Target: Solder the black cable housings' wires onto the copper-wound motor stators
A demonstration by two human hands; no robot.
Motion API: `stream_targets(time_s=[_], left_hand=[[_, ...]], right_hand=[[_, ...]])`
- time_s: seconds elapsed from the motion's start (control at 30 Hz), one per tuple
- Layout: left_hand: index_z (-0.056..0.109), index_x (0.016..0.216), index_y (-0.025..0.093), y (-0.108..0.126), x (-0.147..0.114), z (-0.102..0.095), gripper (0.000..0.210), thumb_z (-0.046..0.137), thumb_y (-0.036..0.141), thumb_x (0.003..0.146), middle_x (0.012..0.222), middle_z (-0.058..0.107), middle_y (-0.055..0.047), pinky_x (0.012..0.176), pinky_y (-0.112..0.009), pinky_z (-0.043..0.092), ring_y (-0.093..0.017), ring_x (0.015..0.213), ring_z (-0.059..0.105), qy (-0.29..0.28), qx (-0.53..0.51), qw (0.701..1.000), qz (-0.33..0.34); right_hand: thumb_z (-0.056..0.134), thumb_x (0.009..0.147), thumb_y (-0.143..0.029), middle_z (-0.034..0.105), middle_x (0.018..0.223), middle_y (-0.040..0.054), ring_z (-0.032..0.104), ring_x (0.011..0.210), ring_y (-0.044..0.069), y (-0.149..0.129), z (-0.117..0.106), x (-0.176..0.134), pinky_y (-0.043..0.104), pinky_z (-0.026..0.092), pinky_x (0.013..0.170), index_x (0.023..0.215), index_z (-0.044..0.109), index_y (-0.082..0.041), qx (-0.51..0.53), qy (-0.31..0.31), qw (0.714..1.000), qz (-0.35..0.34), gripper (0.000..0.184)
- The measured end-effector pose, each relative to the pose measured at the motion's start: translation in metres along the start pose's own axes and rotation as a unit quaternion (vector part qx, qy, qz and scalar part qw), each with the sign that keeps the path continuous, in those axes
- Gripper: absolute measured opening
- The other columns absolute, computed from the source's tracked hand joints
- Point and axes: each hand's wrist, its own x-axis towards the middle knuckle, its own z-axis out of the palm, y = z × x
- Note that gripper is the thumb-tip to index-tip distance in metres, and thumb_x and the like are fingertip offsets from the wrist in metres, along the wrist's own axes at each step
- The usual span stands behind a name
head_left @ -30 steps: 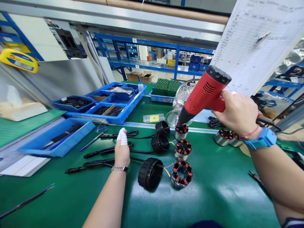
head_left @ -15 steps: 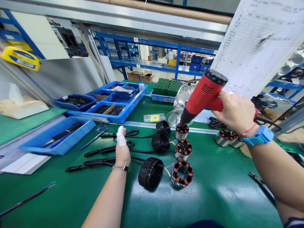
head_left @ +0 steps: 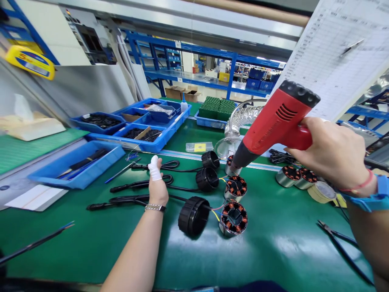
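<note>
My right hand point(head_left: 334, 156) is wrapped round the handle of a red heat gun point(head_left: 270, 121). Its dark nozzle points down over the farthest stator point(head_left: 228, 168) and partly hides it. Two more copper-wound stators, the middle one point(head_left: 236, 187) and the nearest one point(head_left: 233, 219), stand in a row towards me. Thin coloured wires join the stators to black round caps, the nearest cap point(head_left: 193, 217) being largest in view. My left hand point(head_left: 158, 184), a white wrap on its thumb, lies edge-on by the black cables point(head_left: 130, 184). The thumb is stretched out; the other fingers are mostly hidden.
Blue parts trays point(head_left: 164, 138) stand at the back left, beside a blue bin point(head_left: 75, 170) of tools. A silver duct point(head_left: 243, 119) ends behind the stators. More stators point(head_left: 287, 176), a tape roll point(head_left: 321, 192) and pliers point(head_left: 337, 239) lie on the right.
The heat gun and my right hand have come nearer to me, the nozzle now lower in view between the farthest and middle stators. My left hand stays by the cables. The view has shifted slightly.
</note>
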Motion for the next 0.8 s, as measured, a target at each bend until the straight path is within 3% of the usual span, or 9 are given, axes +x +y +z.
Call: stream_targets(time_s=[0.17,0.8], left_hand=[[0.036,0.133,0.032,0.006,-0.001,0.003,0.059,0.018,0.062,0.086,0.138,0.041,-0.004,0.107,-0.047,0.022,-0.021,0.13,0.031,0.03,-0.01,0.999,-0.027],[0.042,0.13,0.029,0.009,0.0,0.003,0.059,0.024,0.062,0.084,0.134,0.045,-0.007,0.104,-0.044,0.028,-0.022,0.127,0.036,0.033,-0.029,0.998,-0.035]], right_hand=[[0.05,0.069,-0.052,0.059,0.07,0.0035,0.053,0.063,0.021,-0.001,-0.007,-0.001,0.027,0.023,0.052,0.094,0.049,-0.021,-0.018,0.018,0.999,-0.028,0.04],[0.05,0.072,-0.045,0.058,0.071,0.0051,0.05,0.062,0.019,0.0,-0.019,-0.002,0.026,0.022,0.05,0.093,0.049,-0.02,-0.015,-0.011,1.0,-0.022,0.032]])
